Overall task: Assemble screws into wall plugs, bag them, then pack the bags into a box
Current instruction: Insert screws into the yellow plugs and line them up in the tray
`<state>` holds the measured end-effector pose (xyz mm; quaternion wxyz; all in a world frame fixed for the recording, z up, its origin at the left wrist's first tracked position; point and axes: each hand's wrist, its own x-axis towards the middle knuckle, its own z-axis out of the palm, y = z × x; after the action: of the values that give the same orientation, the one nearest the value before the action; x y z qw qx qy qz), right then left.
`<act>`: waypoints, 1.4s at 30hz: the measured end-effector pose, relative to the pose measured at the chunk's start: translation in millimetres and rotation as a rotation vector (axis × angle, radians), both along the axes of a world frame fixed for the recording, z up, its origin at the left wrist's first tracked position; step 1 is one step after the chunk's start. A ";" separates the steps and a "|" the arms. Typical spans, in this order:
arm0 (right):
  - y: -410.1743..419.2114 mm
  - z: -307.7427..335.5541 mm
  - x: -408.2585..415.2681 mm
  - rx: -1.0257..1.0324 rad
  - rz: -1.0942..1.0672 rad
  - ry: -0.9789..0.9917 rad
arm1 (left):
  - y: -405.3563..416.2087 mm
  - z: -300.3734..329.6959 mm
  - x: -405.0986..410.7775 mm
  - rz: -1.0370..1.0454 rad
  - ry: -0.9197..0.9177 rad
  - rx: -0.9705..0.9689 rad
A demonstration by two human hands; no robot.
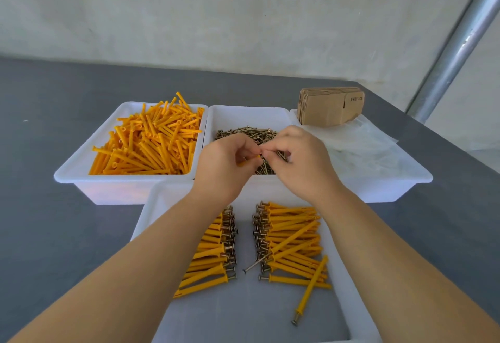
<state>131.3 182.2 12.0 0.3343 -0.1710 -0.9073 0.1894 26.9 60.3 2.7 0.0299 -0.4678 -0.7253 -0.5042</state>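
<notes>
My left hand (224, 164) grips a yellow wall plug (250, 160), of which only a short stretch shows between the fingers. My right hand (297, 161) pinches a screw at the plug's open end, directly above the white bin of loose screws (243, 115). To the left, a white bin (81, 164) is piled with yellow wall plugs (151, 142). In the near white tray (151, 207), assembled plugs with screws lie in two rows, a left row (213, 256) and a right row (292, 245).
Flat cardboard boxes (330, 107) are stacked at the back right on a white bin holding clear plastic bags (365, 150). All bins sit on a dark grey table (54, 220). A metal pole (454, 50) slants up at the right.
</notes>
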 end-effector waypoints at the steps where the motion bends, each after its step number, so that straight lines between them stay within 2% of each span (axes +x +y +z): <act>1: 0.0 -0.2 -0.3 0.013 0.016 -0.017 | -0.2 -0.2 0.1 0.000 0.000 -0.004; 9: -3.6 2.2 1.2 0.036 0.053 -0.040 | -0.5 -0.1 -1.3 -0.095 -0.089 0.015; 11: -12.2 2.2 -0.7 -0.034 0.105 -0.005 | -0.2 -0.3 1.0 -0.138 -0.088 0.022; 15: -31.6 -0.1 -6.6 -0.250 0.208 0.095 | 1.3 -1.4 6.4 -0.154 0.028 0.002; 17: -26.8 0.1 -7.3 -0.151 0.094 0.119 | 0.7 0.0 3.1 -0.096 0.043 0.041; 19: -19.7 0.5 -5.6 -0.015 -0.047 0.048 | -1.1 2.2 -0.7 -0.050 0.074 0.045; 20: -17.2 -0.9 -4.9 -0.032 -0.051 0.013 | -1.7 3.1 -2.2 -0.046 0.107 0.028; 23: -14.0 -6.7 -3.7 -0.318 0.026 0.020 | -5.0 7.1 -5.1 -0.097 0.221 -0.071; 25: -12.9 -7.2 -2.7 -0.395 0.045 0.034 | -9.9 11.7 -12.1 -0.169 0.164 -0.129; 27: -13.6 -6.4 -2.1 -0.390 0.052 0.046 | -17.4 17.5 -23.4 -0.189 0.013 -0.080; 29: -20.3 -5.6 -3.7 -0.337 0.082 0.011 | -25.3 20.6 -38.6 -0.027 -0.046 0.070; 31: -33.8 -7.3 -7.7 -0.234 0.143 -0.077 | -33.3 20.4 -55.5 0.262 0.041 0.126; 33: -49.5 -12.5 -12.6 -0.119 0.189 -0.174 | -37.5 15.3 -70.8 0.502 0.117 0.032; 35: -62.1 -19.5 -17.0 0.001 0.192 -0.257 | -37.5 7.2 -83.6 0.643 0.109 -0.165; 38: -73.7 -28.4 -21.7 0.149 0.184 -0.330 | -33.9 -1.9 -89.6 0.702 0.005 -0.481; 42: -77.4 -32.0 -26.4 0.239 0.203 -0.387 | -23.7 -10.3 -91.4 0.691 -0.090 -0.934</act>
<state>104.9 104.8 -20.0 0.1516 -0.0714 -0.9828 0.0771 -64.5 36.7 -7.5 -0.0477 -0.1459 -0.9818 -0.1115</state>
